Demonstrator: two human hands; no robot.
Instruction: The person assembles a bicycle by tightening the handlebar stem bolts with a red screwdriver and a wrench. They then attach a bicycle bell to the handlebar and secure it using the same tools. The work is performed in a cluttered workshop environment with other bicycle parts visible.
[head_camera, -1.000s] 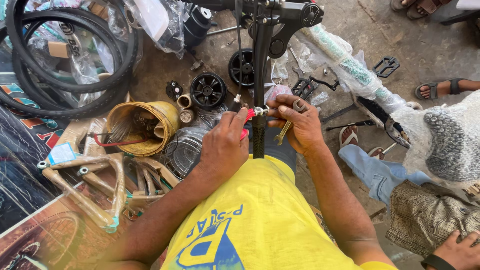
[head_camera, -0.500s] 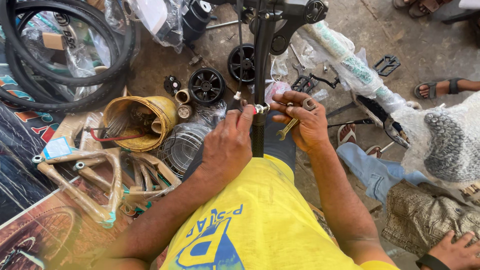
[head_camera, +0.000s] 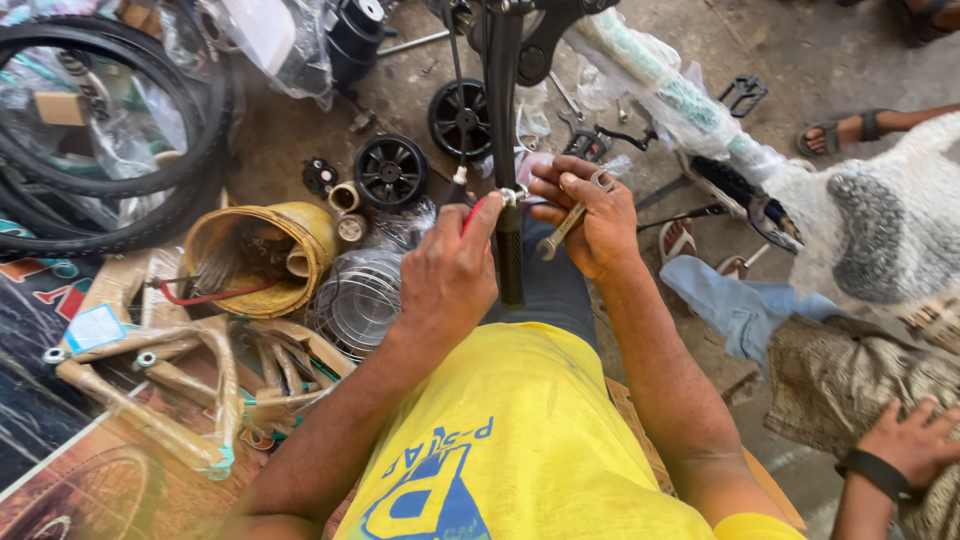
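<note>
Left hand: the left hand is up against the black bicycle frame tube, fingers curled tight round a red-handled tool; the tool tip meets a small silver fitting on the tube.
Right hand: the right hand sits on the other side of the tube, thumb and forefinger pinched at the same fitting; the remaining fingers are clenched over a metal spanner, which slants down across the palm with one jaw showing under the fingers.
Fitting: directly between the two sets of fingertips, touching both the tool tip and the right fingertips.
Frame tube: runs upright between the hands, its lower end passing below the left knuckles.
Beyond the fingertips: two small black wheels on the ground, one just behind the tube, one off to the left-hand side.
Left of the left hand: a wire basket close by the wrist; past it a yellow bucket lying on its side; further out, stacked black tyres.
Below the left forearm: wrapped tan frame parts.
Right of the right hand: a plastic-wrapped bundle, a black pedal well off.
Other person: a hand with a black wristband low at the right-hand side, apart from both working hands.
</note>
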